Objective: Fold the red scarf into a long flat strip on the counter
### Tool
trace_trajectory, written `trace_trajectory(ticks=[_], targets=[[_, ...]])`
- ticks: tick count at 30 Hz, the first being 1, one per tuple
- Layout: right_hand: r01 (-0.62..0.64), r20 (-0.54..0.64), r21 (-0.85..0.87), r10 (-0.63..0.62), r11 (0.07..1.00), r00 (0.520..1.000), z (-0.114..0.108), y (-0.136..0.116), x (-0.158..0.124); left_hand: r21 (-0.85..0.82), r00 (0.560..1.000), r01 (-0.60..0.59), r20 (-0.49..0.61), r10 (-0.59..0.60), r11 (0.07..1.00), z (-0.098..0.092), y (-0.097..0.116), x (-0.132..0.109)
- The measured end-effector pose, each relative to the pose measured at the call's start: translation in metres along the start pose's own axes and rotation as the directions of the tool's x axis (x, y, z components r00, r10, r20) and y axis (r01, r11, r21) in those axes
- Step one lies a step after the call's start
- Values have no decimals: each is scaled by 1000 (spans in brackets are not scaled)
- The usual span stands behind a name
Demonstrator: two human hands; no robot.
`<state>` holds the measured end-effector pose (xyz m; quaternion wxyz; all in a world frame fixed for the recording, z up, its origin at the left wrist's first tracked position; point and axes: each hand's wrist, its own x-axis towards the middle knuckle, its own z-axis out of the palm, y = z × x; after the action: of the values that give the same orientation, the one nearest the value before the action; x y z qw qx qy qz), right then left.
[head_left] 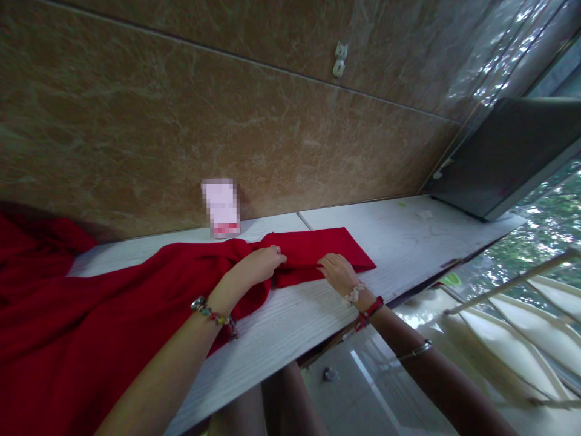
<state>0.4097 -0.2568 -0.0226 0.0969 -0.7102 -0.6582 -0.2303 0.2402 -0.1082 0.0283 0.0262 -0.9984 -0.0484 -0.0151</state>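
Note:
A long piece of red cloth lies along the white wood-grain surface, bunched and loose on the left. Its right end is a flat, narrow folded strip with a pointed corner. My left hand, closed, pinches the cloth where the gathered part meets the strip. Farther right, my right hand has its fingers curled over the strip's near edge, its thumb hidden beneath. Bracelets circle both wrists.
A blurred pink-and-white box-like item stands against the brown marbled wall. More red cloth is heaped at far left. A dark panel rises at the surface's right end. A pale railing and shiny floor lie beyond the near edge.

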Motion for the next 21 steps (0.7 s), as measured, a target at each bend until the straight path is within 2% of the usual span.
trace_trajectory(ticks=[4, 8, 11, 17, 21], targets=[[30, -1, 16, -30, 999, 1000, -1, 7, -1, 7, 1000, 29, 3, -29, 1000, 2, 1, -1], [150, -46, -29, -151, 988, 987, -4, 14, -7, 4, 1000, 0, 8, 0, 1000, 2, 4, -3], [246, -23, -21, -247, 969, 969, -5, 18, -16, 23, 999, -8, 35, 8, 1000, 4, 12, -5], [259, 30, 44, -261, 965, 965, -8, 26, -24, 52, 988, 112, 100, -116, 992, 9, 23, -7], [261, 30, 98, -266, 960, 964, -9, 25, -21, 49, 993, 72, 90, -76, 996, 6, 21, -8]])
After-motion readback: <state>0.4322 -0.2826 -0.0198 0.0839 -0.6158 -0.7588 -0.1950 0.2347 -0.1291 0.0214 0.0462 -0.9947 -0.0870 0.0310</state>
